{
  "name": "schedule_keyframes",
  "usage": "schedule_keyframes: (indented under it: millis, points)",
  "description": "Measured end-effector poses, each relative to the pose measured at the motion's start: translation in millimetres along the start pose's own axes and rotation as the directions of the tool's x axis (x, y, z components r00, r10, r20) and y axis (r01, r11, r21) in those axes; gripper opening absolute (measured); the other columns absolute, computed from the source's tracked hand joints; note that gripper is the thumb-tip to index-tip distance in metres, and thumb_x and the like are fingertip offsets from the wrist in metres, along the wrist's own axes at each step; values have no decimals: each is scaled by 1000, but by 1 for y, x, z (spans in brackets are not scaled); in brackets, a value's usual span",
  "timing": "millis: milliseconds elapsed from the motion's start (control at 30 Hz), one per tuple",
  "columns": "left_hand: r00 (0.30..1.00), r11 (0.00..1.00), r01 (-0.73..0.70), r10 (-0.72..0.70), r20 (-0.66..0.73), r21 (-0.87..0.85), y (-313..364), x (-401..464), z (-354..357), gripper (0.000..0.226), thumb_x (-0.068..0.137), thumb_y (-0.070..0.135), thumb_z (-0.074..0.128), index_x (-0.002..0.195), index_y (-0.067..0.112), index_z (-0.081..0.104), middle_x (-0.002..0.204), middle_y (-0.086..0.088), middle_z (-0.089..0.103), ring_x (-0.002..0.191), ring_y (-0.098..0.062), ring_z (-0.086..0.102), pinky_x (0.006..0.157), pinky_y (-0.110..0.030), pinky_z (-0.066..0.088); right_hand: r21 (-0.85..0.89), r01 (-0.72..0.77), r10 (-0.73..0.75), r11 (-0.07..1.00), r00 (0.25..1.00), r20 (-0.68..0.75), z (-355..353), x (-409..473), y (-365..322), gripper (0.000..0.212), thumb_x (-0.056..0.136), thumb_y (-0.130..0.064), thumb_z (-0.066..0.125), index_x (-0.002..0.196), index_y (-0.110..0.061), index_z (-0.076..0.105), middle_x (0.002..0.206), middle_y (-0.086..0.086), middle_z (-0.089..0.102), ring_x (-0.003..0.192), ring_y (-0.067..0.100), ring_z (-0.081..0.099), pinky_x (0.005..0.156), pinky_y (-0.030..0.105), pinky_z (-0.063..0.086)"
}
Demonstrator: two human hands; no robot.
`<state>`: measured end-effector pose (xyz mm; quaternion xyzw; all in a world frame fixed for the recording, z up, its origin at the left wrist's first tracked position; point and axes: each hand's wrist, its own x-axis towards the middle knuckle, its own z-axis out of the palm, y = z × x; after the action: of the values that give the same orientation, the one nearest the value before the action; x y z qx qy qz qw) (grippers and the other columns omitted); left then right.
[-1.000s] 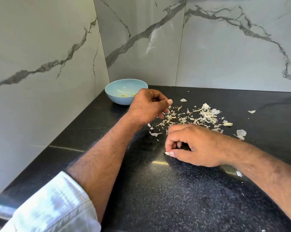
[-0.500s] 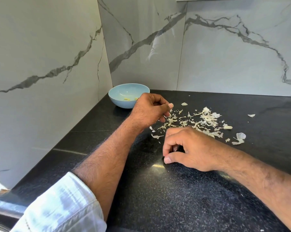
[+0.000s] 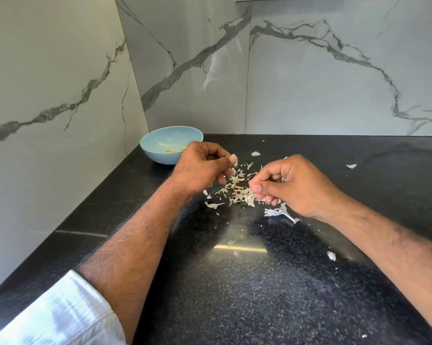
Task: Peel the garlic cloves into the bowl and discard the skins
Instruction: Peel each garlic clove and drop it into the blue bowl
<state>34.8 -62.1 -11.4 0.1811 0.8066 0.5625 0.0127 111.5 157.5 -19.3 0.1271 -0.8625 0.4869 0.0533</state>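
Over the black speckled stone desk (image 3: 234, 295), both hands hover curled above a scatter of papery white garlic skins (image 3: 237, 189). The left hand (image 3: 200, 168) has its fingers folded in and its thumb pressed toward the forefinger; a pale scrap shows at the thumb tip, though whether it is pinched there or merely lies behind is unclear. The right hand (image 3: 292, 185) is likewise closed into a loose fist, thumb against the fingers, with bits of skin showing beneath the fingertips; it may be gathering skins or gripping a clove, and I cannot tell which.

Behind the left hand, in the corner of the marble walls, sits a pale blue round bowl (image 3: 160, 150) with a few yellowish peeled cloves (image 3: 169, 150) at its bottom. Stray flakes lie well apart from the heap, one to the far right (image 3: 351, 166) and one near the right forearm (image 3: 331, 255).

Being so light, the skins could drift or cling to the fingers, and a careless sweep might push flakes toward the bowl or off the desk edge. Any clove inside either fist is hidden. The left wrist covers part of the bowl's rim, and no bin for the skins is in view.
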Motion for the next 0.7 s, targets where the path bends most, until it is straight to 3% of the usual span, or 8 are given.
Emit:
schedule_keyframes:
  millis: [200, 367, 467, 600, 700]
  points:
    - [998, 998, 16, -12, 59, -69, 3, -6, 13, 18, 98, 21, 78, 96, 2, 75, 83, -13, 79, 66, -24, 67, 48, -24, 44, 170, -117, 130, 979, 989, -71, 1, 8, 12, 21, 102, -14, 66, 85, -10, 77, 67, 1, 65, 64, 16, 51, 57, 29, 45]
    - [991, 998, -6, 14, 133, -64, 7, -9, 21, 16, 99, 22, 77, 94, 7, 76, 84, -14, 79, 66, -20, 67, 52, -25, 47, 379, -205, 249, 902, 966, -71, -8, 10, 15, 27, 98, -18, 71, 84, 4, 75, 75, 16, 56, 60, 15, 43, 53, 27, 38]
    - [990, 998, -7, 16, 143, -60, 5, -8, 23, 16, 98, 25, 78, 93, 10, 77, 85, -12, 79, 68, -21, 69, 54, -28, 48, 431, -216, 271, 876, 960, -69, -10, 12, 18, 34, 96, -24, 73, 85, 8, 71, 77, 15, 51, 62, 16, 39, 51, 27, 34]
    - [987, 996, 1, 13, 160, -85, 4, -7, 27, 19, 97, 23, 79, 95, 4, 76, 84, -15, 79, 66, -22, 68, 55, -30, 45, 407, -224, 278, 885, 957, -78, -9, 16, 17, 40, 99, -37, 70, 75, -5, 69, 70, 9, 41, 61, 16, 33, 48, 23, 32]
    - [984, 996, -6, 21, 177, -86, 5, -8, 28, 21, 97, 24, 78, 96, 3, 77, 85, -15, 79, 66, -22, 68, 56, -32, 45, 340, -229, 268, 912, 961, -71, -7, 19, 14, 49, 100, -50, 62, 68, -13, 63, 62, 3, 36, 59, 17, 27, 53, 29, 25]
